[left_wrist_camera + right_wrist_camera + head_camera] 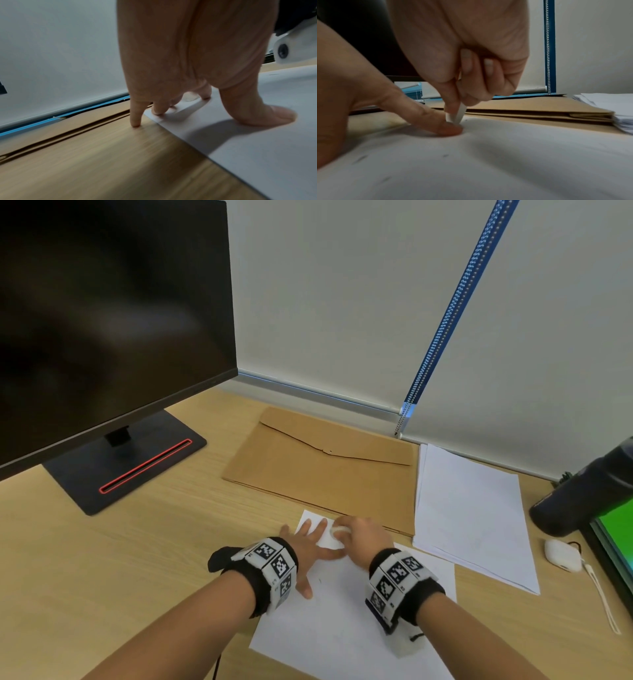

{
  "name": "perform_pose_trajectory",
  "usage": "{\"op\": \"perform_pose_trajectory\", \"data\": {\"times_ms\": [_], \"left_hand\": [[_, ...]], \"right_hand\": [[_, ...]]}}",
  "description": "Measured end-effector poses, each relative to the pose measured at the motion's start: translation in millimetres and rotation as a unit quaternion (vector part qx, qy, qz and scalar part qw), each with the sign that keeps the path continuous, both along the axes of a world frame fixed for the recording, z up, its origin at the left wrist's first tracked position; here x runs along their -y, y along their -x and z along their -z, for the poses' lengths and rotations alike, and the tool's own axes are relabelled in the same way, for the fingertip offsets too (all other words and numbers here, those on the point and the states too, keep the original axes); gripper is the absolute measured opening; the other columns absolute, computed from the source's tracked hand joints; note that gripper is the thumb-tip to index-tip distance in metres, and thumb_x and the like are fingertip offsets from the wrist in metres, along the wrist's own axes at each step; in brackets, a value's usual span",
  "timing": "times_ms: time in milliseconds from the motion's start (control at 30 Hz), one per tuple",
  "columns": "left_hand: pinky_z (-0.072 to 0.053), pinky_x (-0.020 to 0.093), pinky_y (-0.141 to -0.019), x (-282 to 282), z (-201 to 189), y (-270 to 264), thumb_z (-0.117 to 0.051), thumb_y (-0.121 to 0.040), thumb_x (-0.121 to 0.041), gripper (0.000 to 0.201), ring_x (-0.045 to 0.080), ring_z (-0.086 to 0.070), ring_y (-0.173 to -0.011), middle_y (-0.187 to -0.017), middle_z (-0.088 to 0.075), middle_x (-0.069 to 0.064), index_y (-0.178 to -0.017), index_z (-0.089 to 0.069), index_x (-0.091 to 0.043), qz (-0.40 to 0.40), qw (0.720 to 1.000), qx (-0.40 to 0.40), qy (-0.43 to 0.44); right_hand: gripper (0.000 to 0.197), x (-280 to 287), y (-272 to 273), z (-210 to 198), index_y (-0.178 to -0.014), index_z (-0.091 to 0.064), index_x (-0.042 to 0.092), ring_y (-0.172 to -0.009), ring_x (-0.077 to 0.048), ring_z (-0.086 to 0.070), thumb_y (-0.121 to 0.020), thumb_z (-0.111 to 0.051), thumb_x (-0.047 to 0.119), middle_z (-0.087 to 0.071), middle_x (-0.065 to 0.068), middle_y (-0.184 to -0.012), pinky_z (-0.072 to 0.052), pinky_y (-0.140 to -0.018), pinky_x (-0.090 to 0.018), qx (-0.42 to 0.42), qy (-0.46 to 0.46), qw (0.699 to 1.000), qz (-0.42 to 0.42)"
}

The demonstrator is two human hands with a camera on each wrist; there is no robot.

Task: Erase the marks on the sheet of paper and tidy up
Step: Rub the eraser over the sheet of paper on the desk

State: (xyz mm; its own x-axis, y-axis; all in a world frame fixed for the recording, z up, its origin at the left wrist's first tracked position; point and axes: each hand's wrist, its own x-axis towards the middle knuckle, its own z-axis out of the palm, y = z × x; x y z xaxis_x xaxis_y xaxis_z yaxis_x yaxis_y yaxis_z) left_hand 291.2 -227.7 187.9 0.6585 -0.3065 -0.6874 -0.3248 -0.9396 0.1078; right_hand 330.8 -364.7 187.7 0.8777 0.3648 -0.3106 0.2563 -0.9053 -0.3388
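Head view shows a wooden desk (164, 529) with a white sheet of paper (346, 621) lying at its near edge, between the person's forearms. The left hand (310, 549) lies flat with its fingers spread and straight, pressing down the sheet's far left corner; the little finger reaches past the edge onto the bare desk, as the left wrist view shows, where the fingertips (157, 111) and thumb stand on the paper. The right hand (363, 537) is curled over a small white eraser (337, 529), pinching it just beside the left index finger. In the right wrist view the eraser (459, 113) is held upright between thumb and fingers, with its lower tip touching the sheet (505, 155) right next to the left index finger (426, 116). A few short faint pencil marks (358, 159) show on the paper nearer the camera; another small mark (320, 580) sits near the left thumb in the head view.

Just beyond the sheet lies a brown kraft envelope folder (325, 463) with its flap closed. To its right rests a stack of white paper (472, 515), slightly fanned. Further right are a white earbud case (561, 554) with a cord, a dark bottle (582, 498) and the edge of a green screen (616, 529). A dark monitor (113, 320) stands at the far left on a stand with a red-lit slot (145, 465). Behind, a roller blind hangs with a bead chain (452, 309).
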Motion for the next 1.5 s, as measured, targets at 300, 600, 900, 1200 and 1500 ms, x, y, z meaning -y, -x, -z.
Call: {"op": "perform_pose_trajectory", "data": {"times_ms": [300, 600, 900, 1200, 1500], "left_hand": [[-0.002, 0.062, -0.112, -1, 1, 0, -0.069, -0.084, -0.033, 0.100, 0.033, 0.018, -0.143, -0.154, 0.029, 0.008, -0.146, 0.007, -0.048, 0.004, 1.000, 0.002, 0.001], [0.001, 0.062, -0.112, -5, 6, -1, -0.071, -0.082, -0.032, 0.100, 0.029, 0.018, -0.144, -0.155, 0.028, 0.004, -0.147, 0.004, -0.047, 0.003, 0.999, 0.007, 0.036], [-0.016, 0.035, -0.113, -18, 17, 9, -0.052, -0.095, -0.036, 0.061, 0.013, -0.019, -0.142, -0.156, -0.019, -0.007, -0.148, -0.024, -0.027, -0.221, 0.934, 0.210, 0.188], [0.016, 0.052, -0.111, 72, 30, 32, -0.001, -0.069, -0.082, 0.106, 0.018, 0.020, -0.144, -0.156, 0.022, 0.000, -0.150, 0.012, -0.014, 0.065, 0.988, 0.066, 0.122], [0.002, 0.050, -0.116, 26, 2, 16, -0.010, -0.085, -0.078, 0.103, 0.039, 0.005, -0.144, -0.156, 0.008, 0.023, -0.148, 0.006, 0.002, -0.188, 0.956, 0.011, -0.227]], "right_hand": [[0.029, -11, -11, 0, -0.121, -0.056, 0.027, -0.103, -0.026, -0.061, -0.097, -0.039, 0.024, -0.065, -0.008, -0.114, -0.052, -0.084, -0.036, 0.047, 0.011, 0.999, 0.015], [0.017, 45, -6, 2, -0.105, -0.062, 0.023, -0.095, -0.021, -0.059, -0.092, -0.053, 0.027, -0.063, -0.003, -0.108, -0.045, -0.073, -0.024, -0.051, -0.120, 0.987, 0.091], [0.018, 74, 28, 14, -0.097, -0.060, 0.009, -0.045, -0.014, -0.052, -0.097, -0.046, 0.020, -0.057, -0.005, -0.067, -0.040, -0.044, -0.021, -0.134, -0.383, 0.866, 0.294], [0.027, 79, 26, 27, -0.078, -0.054, 0.006, -0.035, -0.013, -0.053, -0.098, -0.040, 0.017, -0.048, -0.009, -0.058, -0.047, -0.041, -0.022, -0.148, -0.478, 0.763, 0.409], [0.026, 85, 24, 28, -0.078, -0.052, 0.008, -0.031, -0.014, -0.050, -0.099, -0.040, 0.019, -0.046, -0.008, -0.053, -0.045, -0.035, -0.020, -0.179, -0.495, 0.746, 0.409]]}}
